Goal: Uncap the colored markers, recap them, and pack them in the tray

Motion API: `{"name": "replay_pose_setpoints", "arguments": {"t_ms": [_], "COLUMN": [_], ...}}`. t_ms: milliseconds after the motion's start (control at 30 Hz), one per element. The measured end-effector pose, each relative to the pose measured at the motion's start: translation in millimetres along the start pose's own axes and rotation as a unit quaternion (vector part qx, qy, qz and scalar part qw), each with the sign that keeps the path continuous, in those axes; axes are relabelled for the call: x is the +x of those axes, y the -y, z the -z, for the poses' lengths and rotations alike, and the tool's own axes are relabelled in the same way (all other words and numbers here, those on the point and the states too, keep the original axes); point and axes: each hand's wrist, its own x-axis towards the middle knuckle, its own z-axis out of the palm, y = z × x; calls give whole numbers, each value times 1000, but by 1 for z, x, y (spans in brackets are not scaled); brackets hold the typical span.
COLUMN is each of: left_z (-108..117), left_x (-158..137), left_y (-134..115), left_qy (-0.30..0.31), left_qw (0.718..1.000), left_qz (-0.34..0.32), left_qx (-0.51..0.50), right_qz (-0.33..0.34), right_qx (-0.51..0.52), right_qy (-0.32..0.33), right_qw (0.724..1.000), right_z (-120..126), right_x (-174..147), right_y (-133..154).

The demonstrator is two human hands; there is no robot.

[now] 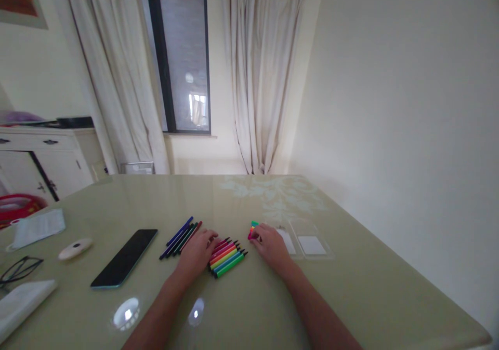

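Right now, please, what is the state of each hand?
Left hand: partly curled beside the coloured markers; whether it holds one cannot be told.
Right hand: fingertips at the small coloured pieces; whether its grip is closed on one cannot be told.

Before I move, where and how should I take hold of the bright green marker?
I'd pinch the bright green marker across mid-barrel, from above and the near side. It lies flat and slanted, with the blue marker close along its far side, while its near side is open. Its right end narrows to a dark tip, so that end is probably a poorer grip.
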Motion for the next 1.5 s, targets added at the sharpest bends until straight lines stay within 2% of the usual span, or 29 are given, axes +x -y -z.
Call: {"name": "replay_pose_setpoints", "arguments": {"t_ms": [167,267,433,600,767,833,900,1000,1100,1233,1333,1467,1500], "left_z": [16,21,21,20,18,16,12,4,-1,2,10,21,22], "left_x": [-1,-5,-7,-6,-2,0,0,-5,-12,-15,-12,-5,-3], "left_y": [17,18,11,16,16,6,-9,-35,-52,-60,-52,-18,-8], "left_qy": [-63,-47,-30,-36,-25,-29,-22,7,18,40,44,8,-1], "left_qw": [983,972,968,971,983,990,996,997,995,995,995,997,997], "left_qz": [115,140,165,142,82,45,-4,-66,-95,-95,-66,16,14], "left_qx": [129,183,188,189,161,132,86,23,14,10,52,81,79], "right_qz": [10,8,-1,-14,-4,1,34,126,161,169,158,53,27], "right_qx": [-36,-60,-98,-131,-102,-75,-40,-3,-2,5,29,56,55], "right_qy": [8,-2,0,-2,-26,-59,-82,-64,-31,-16,-33,-115,-129], "right_qw": [999,998,995,991,994,995,995,990,986,985,986,990,990], "right_z": [-5,-10,-14,-16,-13,-11,-10,-11,-13,-14,-8,9,13], "right_x": [-2,-1,2,3,2,0,-2,-4,-3,1,4,3,2], "right_y": [1,0,3,3,4,6,9,13,15,16,6,-27,-35]}}
